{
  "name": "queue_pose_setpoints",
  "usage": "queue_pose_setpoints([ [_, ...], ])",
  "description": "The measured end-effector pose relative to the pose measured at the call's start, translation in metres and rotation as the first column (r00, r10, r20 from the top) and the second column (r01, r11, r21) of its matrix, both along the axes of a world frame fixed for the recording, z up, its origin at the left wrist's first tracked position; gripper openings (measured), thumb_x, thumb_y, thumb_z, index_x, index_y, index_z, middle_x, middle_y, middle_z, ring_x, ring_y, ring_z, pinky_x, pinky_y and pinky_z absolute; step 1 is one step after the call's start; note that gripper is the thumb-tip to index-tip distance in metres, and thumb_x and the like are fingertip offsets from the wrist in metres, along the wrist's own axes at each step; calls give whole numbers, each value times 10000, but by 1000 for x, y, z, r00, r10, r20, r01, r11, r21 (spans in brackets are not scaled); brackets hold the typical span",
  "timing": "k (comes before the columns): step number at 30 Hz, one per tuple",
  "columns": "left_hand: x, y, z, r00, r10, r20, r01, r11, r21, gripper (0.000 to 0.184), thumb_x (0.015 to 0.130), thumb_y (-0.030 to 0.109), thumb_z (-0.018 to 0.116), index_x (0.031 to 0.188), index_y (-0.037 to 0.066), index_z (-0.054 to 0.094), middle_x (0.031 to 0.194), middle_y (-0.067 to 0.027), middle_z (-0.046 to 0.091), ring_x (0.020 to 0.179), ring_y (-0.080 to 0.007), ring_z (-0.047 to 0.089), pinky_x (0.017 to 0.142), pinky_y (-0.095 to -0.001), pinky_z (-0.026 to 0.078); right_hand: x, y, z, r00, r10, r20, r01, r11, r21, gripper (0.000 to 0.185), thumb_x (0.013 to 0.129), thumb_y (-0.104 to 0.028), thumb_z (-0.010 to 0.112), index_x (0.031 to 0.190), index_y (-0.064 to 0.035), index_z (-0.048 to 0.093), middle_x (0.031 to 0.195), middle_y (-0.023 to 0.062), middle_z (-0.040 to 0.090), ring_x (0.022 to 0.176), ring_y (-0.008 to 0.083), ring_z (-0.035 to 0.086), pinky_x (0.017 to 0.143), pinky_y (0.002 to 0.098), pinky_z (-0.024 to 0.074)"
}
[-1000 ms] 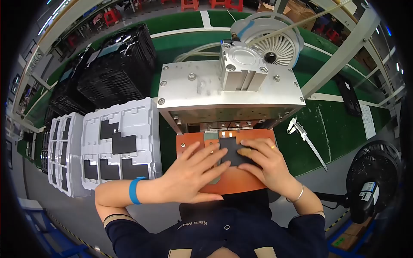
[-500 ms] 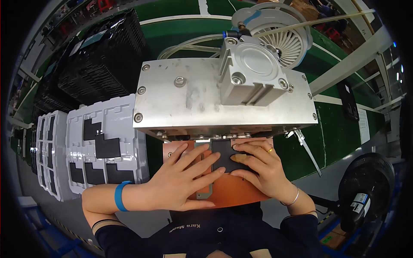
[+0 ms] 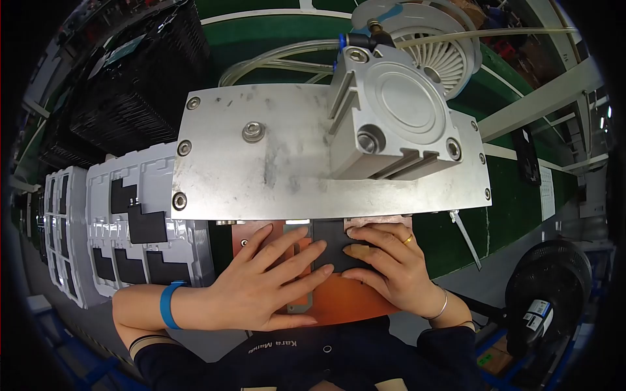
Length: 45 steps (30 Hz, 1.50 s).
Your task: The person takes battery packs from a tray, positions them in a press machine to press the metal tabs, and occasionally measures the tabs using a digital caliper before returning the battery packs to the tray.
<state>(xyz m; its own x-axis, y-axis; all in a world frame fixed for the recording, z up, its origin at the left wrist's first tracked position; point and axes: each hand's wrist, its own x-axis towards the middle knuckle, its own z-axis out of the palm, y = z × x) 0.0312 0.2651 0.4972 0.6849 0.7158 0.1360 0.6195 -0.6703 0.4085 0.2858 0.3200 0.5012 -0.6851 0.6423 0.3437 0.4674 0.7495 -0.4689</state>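
Observation:
A flat black piece lies on an orange plate under the front edge of a metal press-like fixture; its far end is hidden beneath the fixture. My left hand is spread open, palm down, over the plate's left part and a greyish metal strip. Its fingertips reach the black piece's left side. On the right side of that piece rest the bent, slightly parted fingers of my right hand, pressing from above. A tan cover is on one fingertip.
White trays with black cut pieces stand at left, stacked black crates behind. A pneumatic cylinder tops the fixture, with a white fan behind. Calipers lie right on the green table; a black fan stands nearer me.
The view has moved closer over the fixture, which looks larger and hides more of the calipers. Both hands keep nearly the same places on the plate and black piece.

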Motion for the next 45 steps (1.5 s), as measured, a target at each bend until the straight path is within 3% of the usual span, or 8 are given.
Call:
queue_pose_setpoints([
  [25, 1, -1, -1, 1000, 14, 16, -15, 998, 58, 603, 835, 538, 646, 1322, 186, 593, 1447, -135, 459, 1327, -384, 406, 1096, -568, 285, -2, 0, 9, 998, 3, 69, 3, 995, -96, 298, 782, -163, 755, 1034, -95, 613, 1197, 76, 542, 1030, 292, 518, 916, 397, 395],
  [31, 2, -4, 7, 995, 1, 95, -13, 992, 124, 579, 823, 439, 694, 1305, 134, 600, 1383, -161, 502, 1254, -369, 476, 1011, -503, 401, 0, -5, 20, 995, -28, -93, -6, 938, -346, 324, 736, -45, 768, 1010, -60, 595, 1099, 105, 556, 965, 290, 559, 842, 381, 463],
  [33, 1, -5, 10, 988, 22, 151, -39, 993, 112, 565, 816, 381, 721, 1293, 103, 604, 1336, -166, 535, 1199, -362, 523, 968, -467, 445, 9, -1, 20, 985, -67, -159, -27, 852, -523, 324, 728, 22, 764, 993, -27, 585, 1005, 86, 591, 908, 221, 601, 791, 318, 504],
  [35, -3, -7, 11, 909, 133, 394, -156, 987, 27, 522, 805, 249, 750, 1262, 41, 606, 1207, -162, 590, 999, -310, 618, 806, -373, 516, 13, -4, 23, 937, -240, -255, -82, 559, -825, 241, 786, 68, 740, 930, 1, 558, 1009, 53, 614, 934, 101, 599, 833, 247, 517],
  [36, -1, -7, 20, 828, 215, 518, -181, 977, -117, 432, 834, 195, 739, 1203, 7, 616, 1013, -133, 599, 846, -260, 640, 741, -340, 528, 10, -6, 24, 917, -253, -309, -109, 587, -803, 252, 779, 79, 745, 906, -1, 542, 1014, 71, 610, 948, 108, 604, 853, 257, 519],
  [39, -9, -13, 40, 700, 521, 489, 10, 677, -736, 308, 900, 165, 696, 1134, -20, 619, 947, -89, 672, 838, -126, 653, 696, -279, 530, -18, -20, 35, 902, -172, -395, -205, 635, -744, 300, 758, 105, 757, 857, -15, 500, 1038, 117, 603, 1001, 136, 609, 908, 287, 522],
  [41, -25, -28, 27, 566, 608, 557, 107, 616, -781, 245, 919, 114, 672, 1116, -21, 622, 979, -42, 686, 892, -74, 633, 709, -249, 521, -43, -24, 38, 885, -86, -458, -311, 622, -719, 294, 759, 98, 760, 913, -1, 530, 1060, 116, 605, 1011, 147, 608, 899, 303, 535],
  [45, -105, -44, 33, 230, 685, 691, -437, 707, -556, 297, 921, 47, 643, 1210, -12, 614, 1002, -23, 672, 892, -78, 629, 772, -223, 514, -96, -19, 52, 891, -17, -453, -280, 766, -578, 351, 781, 12, 769, 1075, 10, 576, 1089, 114, 620, 1012, 205, 633, 886, 310, 542],
])
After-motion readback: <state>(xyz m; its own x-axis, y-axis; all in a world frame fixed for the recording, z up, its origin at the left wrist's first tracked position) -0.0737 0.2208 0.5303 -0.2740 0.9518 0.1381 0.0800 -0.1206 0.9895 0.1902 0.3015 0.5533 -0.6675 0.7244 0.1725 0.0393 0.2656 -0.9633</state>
